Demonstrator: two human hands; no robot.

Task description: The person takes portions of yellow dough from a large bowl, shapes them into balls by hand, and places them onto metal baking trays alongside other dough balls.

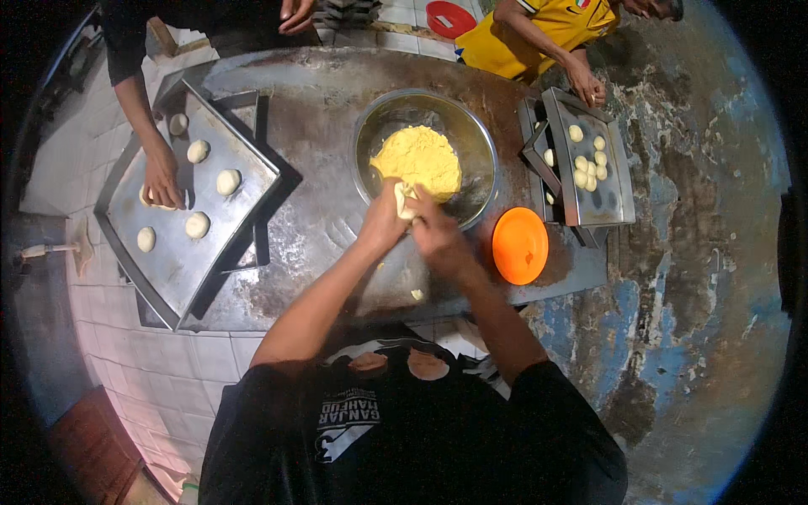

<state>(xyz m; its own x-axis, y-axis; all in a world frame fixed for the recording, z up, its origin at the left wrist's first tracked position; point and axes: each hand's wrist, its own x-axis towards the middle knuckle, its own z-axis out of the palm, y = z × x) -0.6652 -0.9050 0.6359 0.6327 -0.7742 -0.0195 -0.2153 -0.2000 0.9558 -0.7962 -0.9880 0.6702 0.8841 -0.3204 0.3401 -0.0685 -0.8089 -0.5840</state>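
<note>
Over the near rim of a steel bowl [483, 143] holding a crumbly yellow mixture [425, 160], my left hand [383, 215] grips a piece of pale dough [405, 204]. The fingers of my right hand [431, 225] are closed against the same dough from the right side. An orange plastic plate [520, 246] lies just right of the bowl, and a small pale scrap [417, 295] is on the worn metal table [328, 278] below my hands.
At left, a co-worker's hand [162, 177] reaches into a tray [185, 261] with dough rounds. At upper right, a person in yellow [539, 34] has a hand [587, 84] by stacked trays [602, 206] of dough balls. A red basin [450, 18] stands beyond the table.
</note>
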